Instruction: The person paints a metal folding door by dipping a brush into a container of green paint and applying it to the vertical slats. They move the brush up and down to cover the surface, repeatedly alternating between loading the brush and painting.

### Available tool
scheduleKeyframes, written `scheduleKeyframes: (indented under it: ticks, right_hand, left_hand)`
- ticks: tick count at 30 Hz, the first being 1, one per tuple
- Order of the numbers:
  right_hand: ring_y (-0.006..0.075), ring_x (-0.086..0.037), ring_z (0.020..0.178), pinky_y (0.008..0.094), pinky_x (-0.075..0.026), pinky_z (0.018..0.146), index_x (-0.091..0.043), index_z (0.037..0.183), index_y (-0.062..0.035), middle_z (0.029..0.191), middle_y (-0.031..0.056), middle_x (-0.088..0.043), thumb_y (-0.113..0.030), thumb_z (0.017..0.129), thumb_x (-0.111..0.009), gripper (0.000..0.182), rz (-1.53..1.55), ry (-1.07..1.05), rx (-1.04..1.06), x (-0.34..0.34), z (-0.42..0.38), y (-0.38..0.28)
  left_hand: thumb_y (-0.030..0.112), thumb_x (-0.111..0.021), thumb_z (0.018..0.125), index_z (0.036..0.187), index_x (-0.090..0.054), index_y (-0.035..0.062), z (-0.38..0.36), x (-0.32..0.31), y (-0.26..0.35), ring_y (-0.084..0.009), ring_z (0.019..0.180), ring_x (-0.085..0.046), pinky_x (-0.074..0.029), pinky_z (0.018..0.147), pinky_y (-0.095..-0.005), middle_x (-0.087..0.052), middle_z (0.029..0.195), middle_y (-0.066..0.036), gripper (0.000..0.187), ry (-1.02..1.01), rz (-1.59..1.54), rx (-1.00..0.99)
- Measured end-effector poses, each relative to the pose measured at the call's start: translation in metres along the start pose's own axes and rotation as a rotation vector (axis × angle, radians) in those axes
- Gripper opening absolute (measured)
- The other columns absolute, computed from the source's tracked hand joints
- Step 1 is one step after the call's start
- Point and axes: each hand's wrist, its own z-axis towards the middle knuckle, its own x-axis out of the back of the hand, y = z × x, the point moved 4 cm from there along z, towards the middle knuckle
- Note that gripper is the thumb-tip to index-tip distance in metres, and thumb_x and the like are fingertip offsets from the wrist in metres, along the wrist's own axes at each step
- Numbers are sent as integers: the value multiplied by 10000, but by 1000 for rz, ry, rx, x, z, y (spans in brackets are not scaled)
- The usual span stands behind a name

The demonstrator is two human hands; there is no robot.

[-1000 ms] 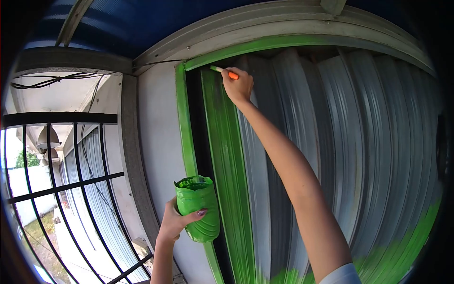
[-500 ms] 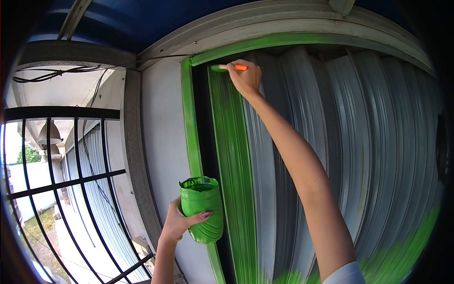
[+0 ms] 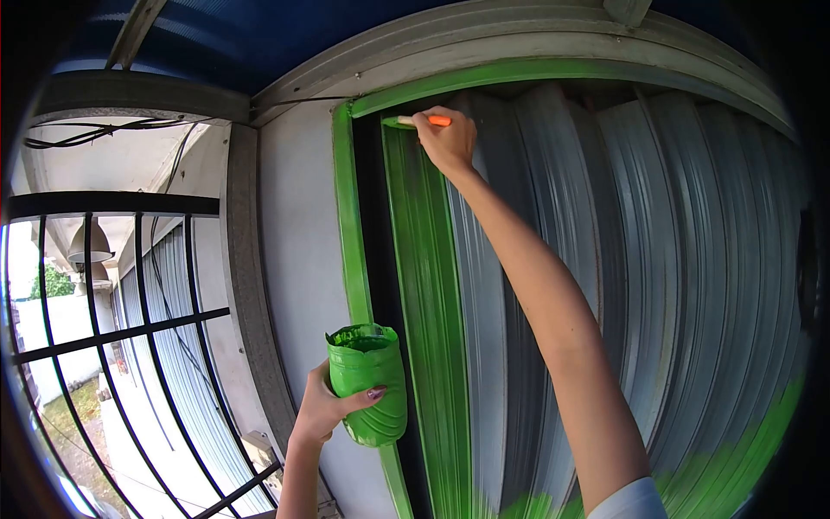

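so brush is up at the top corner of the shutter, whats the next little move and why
Probably draw the paintbrush down the panel. The right hand holds it at the very top of the green strip, just under the green frame, and the corrugated shutter to the right is mostly bare grey. The left hand holds the paint container low, ready for a dip.

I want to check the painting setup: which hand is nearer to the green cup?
Left. The left hand grips the green cup from its side. The right hand is far above it, holding a brush at the shutter's top.
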Motion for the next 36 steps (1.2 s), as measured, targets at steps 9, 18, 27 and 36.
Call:
scheduleKeyframes:
  ticks: [9, 18, 27, 36]
  right_hand:
    - [270, -615, 524, 361, -467, 512, -686, 694, -69, 573, 91, -625, -281, 777, -677, 228, -44, -112, 183, 18, -48, 0]
    - [151, -613, 447, 271, -505, 522, -648, 593, -55, 477, 56, -594, -271, 798, -598, 302, -92, -635, -194, 62, -74, -15]
    - [165, -613, 433, 269, -528, 539, -638, 564, -18, 477, 98, -599, -338, 737, -604, 366, -151, -341, -346, 17, 8, 19]
    - [306, -666, 728, 399, -515, 756, -729, 797, -66, 682, 112, -683, -314, 771, -617, 273, -30, -48, -239, 24, 20, 21]
  left_hand:
    - [178, -849, 612, 1108, -558, -82, -3, -7, 1, -226, 868, -658, -534, 821, -355, -663, 966, -162, 631, 9, -28, 2]
    - [193, -854, 606, 1113, -560, -78, -5, -18, 5, -226, 874, -655, -534, 821, -357, -661, 974, -161, 646, -22, -34, -1]
    - [200, -855, 594, 1104, -562, -85, -1, -22, 5, -227, 877, -653, -528, 827, -356, -660, 972, -162, 653, -27, -22, 11]
    - [211, -860, 591, 1108, -561, -85, -1, -5, -6, -239, 886, -655, -529, 836, -362, -662, 972, -169, 667, 0, 11, 30]
